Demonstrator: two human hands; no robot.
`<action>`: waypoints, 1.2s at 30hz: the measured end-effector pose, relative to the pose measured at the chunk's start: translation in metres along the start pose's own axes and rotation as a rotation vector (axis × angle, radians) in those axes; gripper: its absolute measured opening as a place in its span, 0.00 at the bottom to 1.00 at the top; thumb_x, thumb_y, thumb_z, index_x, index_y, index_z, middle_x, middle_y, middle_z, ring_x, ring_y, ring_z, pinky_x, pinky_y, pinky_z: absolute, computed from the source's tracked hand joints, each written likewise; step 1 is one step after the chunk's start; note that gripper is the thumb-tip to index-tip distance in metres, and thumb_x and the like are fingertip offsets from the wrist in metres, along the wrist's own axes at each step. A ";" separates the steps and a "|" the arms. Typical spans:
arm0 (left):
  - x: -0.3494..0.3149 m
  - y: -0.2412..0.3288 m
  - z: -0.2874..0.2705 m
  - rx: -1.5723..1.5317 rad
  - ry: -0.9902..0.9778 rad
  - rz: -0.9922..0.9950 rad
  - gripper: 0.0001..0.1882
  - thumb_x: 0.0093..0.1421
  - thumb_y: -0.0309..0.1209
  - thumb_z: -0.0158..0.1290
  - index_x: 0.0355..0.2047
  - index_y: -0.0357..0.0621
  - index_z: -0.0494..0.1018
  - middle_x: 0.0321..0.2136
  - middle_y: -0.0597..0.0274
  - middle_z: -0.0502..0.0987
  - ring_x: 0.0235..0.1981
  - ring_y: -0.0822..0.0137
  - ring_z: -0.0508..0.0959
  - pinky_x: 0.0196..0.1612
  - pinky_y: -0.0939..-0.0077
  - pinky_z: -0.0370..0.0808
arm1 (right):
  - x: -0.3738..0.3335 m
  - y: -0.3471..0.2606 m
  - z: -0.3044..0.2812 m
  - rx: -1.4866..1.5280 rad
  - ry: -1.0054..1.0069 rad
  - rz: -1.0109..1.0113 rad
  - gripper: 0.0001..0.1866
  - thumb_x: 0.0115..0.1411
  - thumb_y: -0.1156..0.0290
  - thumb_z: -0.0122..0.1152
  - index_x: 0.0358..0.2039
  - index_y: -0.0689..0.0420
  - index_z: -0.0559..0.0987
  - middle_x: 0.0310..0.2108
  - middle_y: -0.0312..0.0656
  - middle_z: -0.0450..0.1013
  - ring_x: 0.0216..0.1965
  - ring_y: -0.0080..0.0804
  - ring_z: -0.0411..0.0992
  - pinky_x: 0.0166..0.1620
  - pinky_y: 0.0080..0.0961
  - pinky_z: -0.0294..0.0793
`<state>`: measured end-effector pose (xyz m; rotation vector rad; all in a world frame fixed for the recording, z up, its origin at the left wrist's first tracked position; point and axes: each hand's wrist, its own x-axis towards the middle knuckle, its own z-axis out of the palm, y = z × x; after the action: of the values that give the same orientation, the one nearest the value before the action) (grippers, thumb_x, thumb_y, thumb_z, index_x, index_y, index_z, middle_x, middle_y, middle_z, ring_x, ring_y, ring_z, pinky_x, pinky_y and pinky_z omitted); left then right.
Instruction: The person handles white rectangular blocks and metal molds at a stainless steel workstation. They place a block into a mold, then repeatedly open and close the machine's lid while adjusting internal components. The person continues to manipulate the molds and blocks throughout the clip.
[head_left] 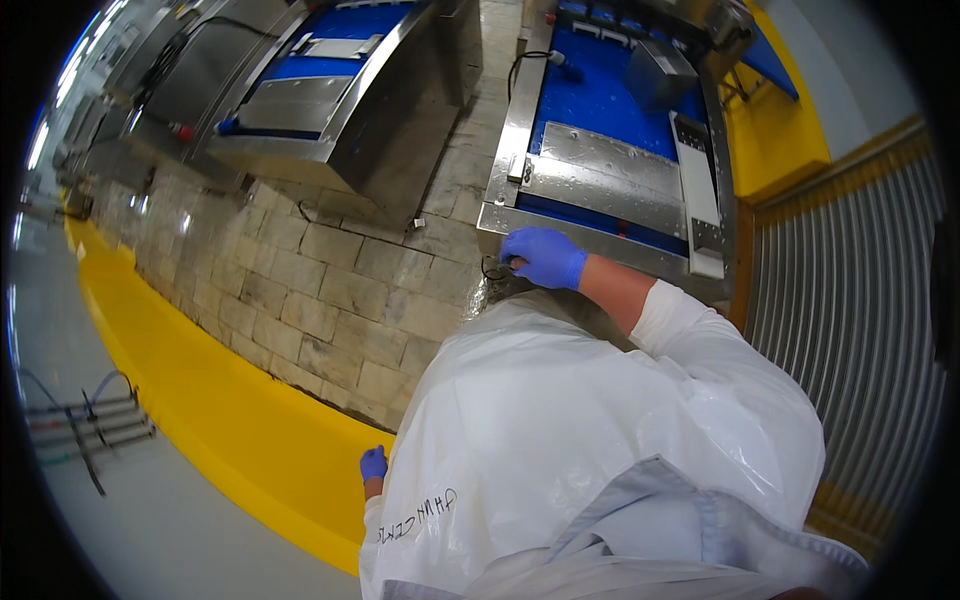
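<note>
My right hand (542, 257), in a blue glove, reaches forward to the front steel edge of a conveyor machine (600, 178) with a blue belt. Its fingers curl over that edge (640, 258), beside a small black loop of cable (491, 269). My left hand (373, 463), also gloved in blue, hangs low at my side with the fingers curled in and nothing in it, above the yellow curb (230, 420). A white plastic apron (580, 440) covers my body and hides my lower left arm.
A second steel machine (330, 90) with a blue belt stands to the left. Wet stone tiles (330, 290) lie between them. The yellow curb borders a grey floor (150, 520) with hoses (90, 425). A ribbed metal grating (850, 330) runs along the right.
</note>
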<state>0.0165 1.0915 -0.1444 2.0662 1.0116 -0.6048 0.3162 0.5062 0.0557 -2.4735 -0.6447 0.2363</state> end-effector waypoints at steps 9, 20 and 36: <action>0.173 0.125 -0.035 0.292 -0.028 0.334 0.16 0.64 0.39 0.54 0.39 0.37 0.79 0.32 0.56 0.83 0.34 0.60 0.81 0.41 0.68 0.77 | 0.035 0.053 0.008 0.217 0.370 0.203 0.09 0.57 0.70 0.62 0.39 0.53 0.82 0.37 0.46 0.78 0.43 0.49 0.76 0.47 0.42 0.76; 0.253 0.365 -0.057 0.447 -0.307 0.685 0.12 0.66 0.35 0.54 0.42 0.39 0.79 0.33 0.58 0.83 0.32 0.65 0.79 0.40 0.72 0.77 | 0.044 0.098 -0.012 0.127 0.709 0.566 0.08 0.58 0.71 0.60 0.39 0.56 0.80 0.38 0.49 0.76 0.44 0.52 0.74 0.48 0.41 0.74; 0.301 0.765 -0.021 0.341 -0.707 1.229 0.13 0.67 0.33 0.57 0.46 0.36 0.78 0.38 0.55 0.82 0.39 0.70 0.81 0.46 0.71 0.77 | 0.068 0.002 0.036 -0.025 0.824 1.133 0.12 0.58 0.76 0.61 0.44 0.59 0.78 0.43 0.50 0.76 0.46 0.51 0.75 0.50 0.38 0.74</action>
<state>0.8131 0.9324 -0.0185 2.0242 -0.7932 -0.7268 0.3654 0.5556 0.0228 -2.3635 1.0996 -0.3748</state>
